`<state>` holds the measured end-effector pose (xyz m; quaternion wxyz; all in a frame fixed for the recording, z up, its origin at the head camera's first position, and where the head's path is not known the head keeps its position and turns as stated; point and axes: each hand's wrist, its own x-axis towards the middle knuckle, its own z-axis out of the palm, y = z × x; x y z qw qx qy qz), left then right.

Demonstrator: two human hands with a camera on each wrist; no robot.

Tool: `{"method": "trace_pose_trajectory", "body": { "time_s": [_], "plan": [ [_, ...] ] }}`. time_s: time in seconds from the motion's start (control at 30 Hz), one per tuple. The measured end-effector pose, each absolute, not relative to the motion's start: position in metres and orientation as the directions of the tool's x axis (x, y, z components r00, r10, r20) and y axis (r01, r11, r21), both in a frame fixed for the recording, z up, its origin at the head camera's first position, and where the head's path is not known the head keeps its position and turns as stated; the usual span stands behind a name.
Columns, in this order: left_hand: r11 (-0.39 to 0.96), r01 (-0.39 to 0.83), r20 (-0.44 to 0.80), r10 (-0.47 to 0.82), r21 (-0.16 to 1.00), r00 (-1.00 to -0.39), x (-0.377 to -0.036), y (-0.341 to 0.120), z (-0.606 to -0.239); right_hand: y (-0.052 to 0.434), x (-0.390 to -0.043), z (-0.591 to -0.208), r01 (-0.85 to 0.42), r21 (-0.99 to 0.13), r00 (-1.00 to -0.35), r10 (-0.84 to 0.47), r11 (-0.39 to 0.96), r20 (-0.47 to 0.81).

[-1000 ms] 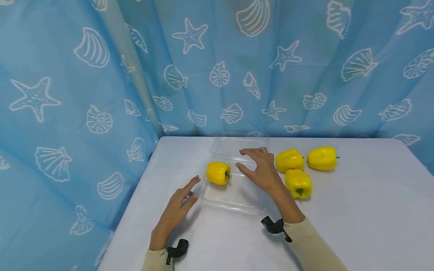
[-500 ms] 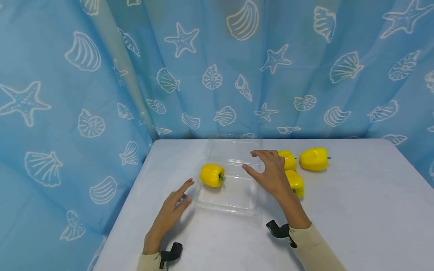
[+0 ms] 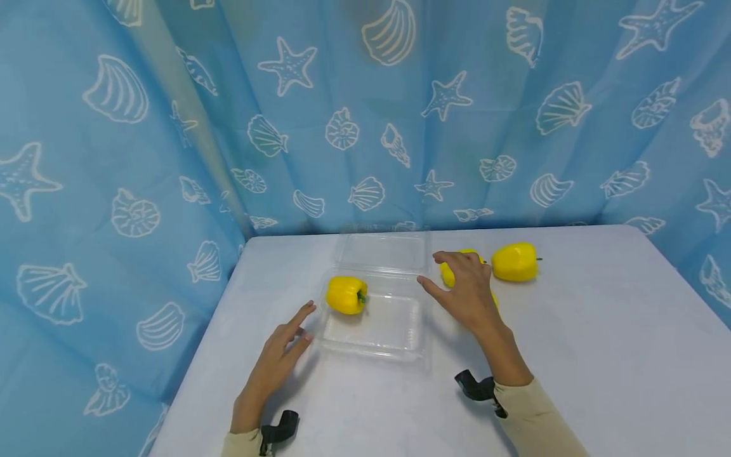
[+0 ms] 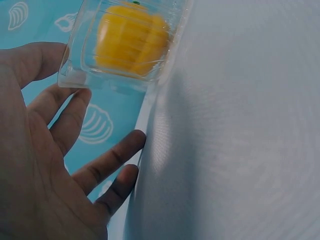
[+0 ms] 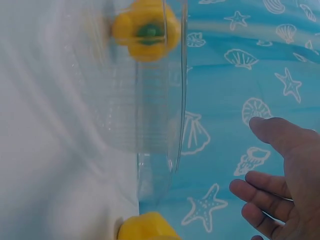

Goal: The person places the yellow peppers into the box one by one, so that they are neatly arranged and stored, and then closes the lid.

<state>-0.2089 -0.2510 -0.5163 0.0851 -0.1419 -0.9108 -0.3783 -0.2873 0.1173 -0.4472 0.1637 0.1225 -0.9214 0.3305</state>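
A yellow bell pepper [image 3: 345,295] lies on its side in the left part of a clear plastic clamshell box [image 3: 400,324], its green stem facing right. The box's lid [image 3: 379,252] is folded back behind it. Beside the box's left edge is my left hand [image 3: 275,358], fingers extended; in the left wrist view its thumb and a finger are at the box corner, though contact is hard to tell. My right hand [image 3: 471,295] hovers right of the box with thumb and fingers spread, holding nothing. It partly hides one pepper [image 3: 447,274] and nearly all of another.
Farther right on the white table [image 3: 599,343] lies another yellow bell pepper [image 3: 514,262]. A blue shell-patterned curtain [image 3: 320,139] hangs behind and to the left. Black wrist cameras are strapped to both sleeves.
My right hand has moved right, away from the pepper in the box, and now covers more of the loose peppers. The left hand stays by the box's left edge. The whole view has shifted slightly.
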Motion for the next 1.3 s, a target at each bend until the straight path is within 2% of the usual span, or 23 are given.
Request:
{"method": "trace_pose_trajectory", "body": {
  "time_s": [0.43,1.0,1.3],
  "plan": [
    [0.678,0.333,0.274,0.197,0.656,-0.941,-0.206,-0.250,-0.514,0.141,-0.278,-0.456,-0.257,-0.538,-0.937,-0.069,0.803,0.344],
    [0.688,0.331,0.273,0.196,0.645,-0.942,-0.206,-0.248,-0.513,0.165,-0.270,-0.468,-0.205,-0.522,-0.936,-0.010,0.828,0.352],
    [0.683,0.313,0.255,0.188,0.660,-0.948,-0.207,-0.247,-0.513,0.170,-0.269,-0.472,-0.143,-0.504,-0.955,0.015,0.852,0.296]
  ]
}}
